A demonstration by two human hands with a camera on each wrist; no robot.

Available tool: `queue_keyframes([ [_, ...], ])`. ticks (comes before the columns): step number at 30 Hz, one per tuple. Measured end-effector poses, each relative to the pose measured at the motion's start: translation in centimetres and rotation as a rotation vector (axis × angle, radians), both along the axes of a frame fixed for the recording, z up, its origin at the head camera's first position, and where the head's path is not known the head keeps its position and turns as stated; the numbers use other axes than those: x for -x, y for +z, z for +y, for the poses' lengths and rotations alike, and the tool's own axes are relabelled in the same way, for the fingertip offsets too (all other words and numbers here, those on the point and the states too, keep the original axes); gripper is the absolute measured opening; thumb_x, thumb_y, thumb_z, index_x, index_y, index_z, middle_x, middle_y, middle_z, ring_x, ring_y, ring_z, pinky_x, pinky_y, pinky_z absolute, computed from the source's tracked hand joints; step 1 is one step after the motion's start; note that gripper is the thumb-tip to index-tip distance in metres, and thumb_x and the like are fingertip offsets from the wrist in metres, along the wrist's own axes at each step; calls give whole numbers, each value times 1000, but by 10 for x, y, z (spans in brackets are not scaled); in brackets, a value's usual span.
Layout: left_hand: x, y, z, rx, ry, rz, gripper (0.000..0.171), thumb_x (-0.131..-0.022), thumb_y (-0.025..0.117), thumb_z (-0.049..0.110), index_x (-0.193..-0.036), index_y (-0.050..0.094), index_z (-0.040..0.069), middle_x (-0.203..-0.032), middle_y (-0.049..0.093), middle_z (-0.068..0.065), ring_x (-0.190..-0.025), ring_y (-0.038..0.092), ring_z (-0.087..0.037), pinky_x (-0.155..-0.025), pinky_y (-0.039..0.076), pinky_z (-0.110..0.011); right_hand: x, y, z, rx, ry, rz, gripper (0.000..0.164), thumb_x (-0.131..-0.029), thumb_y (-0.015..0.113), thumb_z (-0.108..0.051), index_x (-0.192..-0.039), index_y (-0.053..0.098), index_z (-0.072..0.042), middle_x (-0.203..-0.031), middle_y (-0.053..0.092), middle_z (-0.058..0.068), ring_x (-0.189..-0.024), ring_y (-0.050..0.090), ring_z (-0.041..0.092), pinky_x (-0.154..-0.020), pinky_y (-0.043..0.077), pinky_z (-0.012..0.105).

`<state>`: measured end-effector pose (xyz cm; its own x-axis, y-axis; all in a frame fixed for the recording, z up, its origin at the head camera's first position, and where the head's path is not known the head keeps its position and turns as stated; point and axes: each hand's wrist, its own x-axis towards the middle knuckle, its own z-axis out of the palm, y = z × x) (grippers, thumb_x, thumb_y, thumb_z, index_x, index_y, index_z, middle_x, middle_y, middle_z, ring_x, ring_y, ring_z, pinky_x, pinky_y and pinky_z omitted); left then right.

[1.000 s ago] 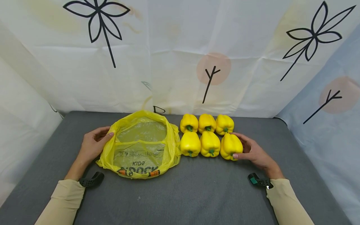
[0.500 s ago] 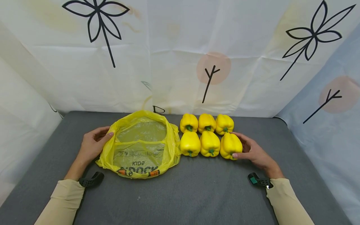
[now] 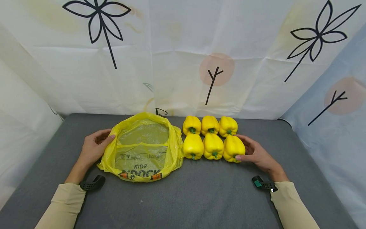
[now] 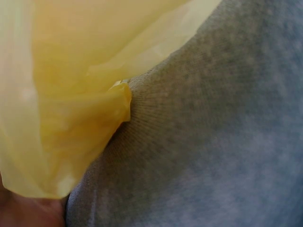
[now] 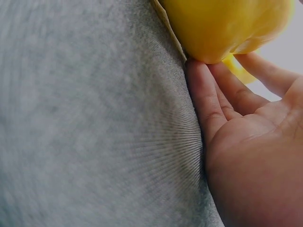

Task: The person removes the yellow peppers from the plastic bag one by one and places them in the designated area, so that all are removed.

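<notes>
A yellow plastic bag [image 3: 174, 152] with dark printing lies open-mouthed left of centre in the head view. My left hand [image 3: 95, 146] holds its left rim, the thumb over the edge and the other fingers partly hidden by the plastic. Yellow bell peppers stand in two rows of three right of the bag. At the right end of the front row, my right hand [image 3: 258, 157] grips a bell pepper [image 3: 234, 148], thumb at its front and fingers behind. The right wrist view shows fingertips against the underside of this yellow pepper [image 5: 222, 28].
The nearest front-row pepper [image 3: 193, 147] sits right at the bag's edge. Behind stand three more, one of them the back right pepper [image 3: 228, 126]. Grey cloth [image 3: 183, 200] covers the table, and a white patterned curtain [image 3: 177, 63] hangs along its back edge.
The front right pepper has shifted slightly left towards its neighbour, the right thumb and fingers moving with it. My left hand and the bag stay as they were.
</notes>
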<state>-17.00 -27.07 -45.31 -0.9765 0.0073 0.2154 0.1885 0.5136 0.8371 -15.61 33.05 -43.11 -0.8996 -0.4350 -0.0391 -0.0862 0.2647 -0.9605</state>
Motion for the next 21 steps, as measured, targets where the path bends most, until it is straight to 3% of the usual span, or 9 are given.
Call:
queue_keyframes([
  [8,0,0,-1,11,6,-10,47,-104,62,29,-139,59,-2,-113,62,-1,-90,59,7,-73,50,-10,0,0,0,0,-5,-1,80,-91,73,1,-157,27,2,-149,40,12,-125,53,9,-97,50,23],
  [21,0,-1,-1,0,4,-8,47,-103,63,28,-138,59,-2,-110,62,5,-89,60,6,-72,51,-11,1,-1,-1,-16,-29,12,82,-90,75,0,-157,29,0,-154,35,18,-129,48,5,-101,45,17],
])
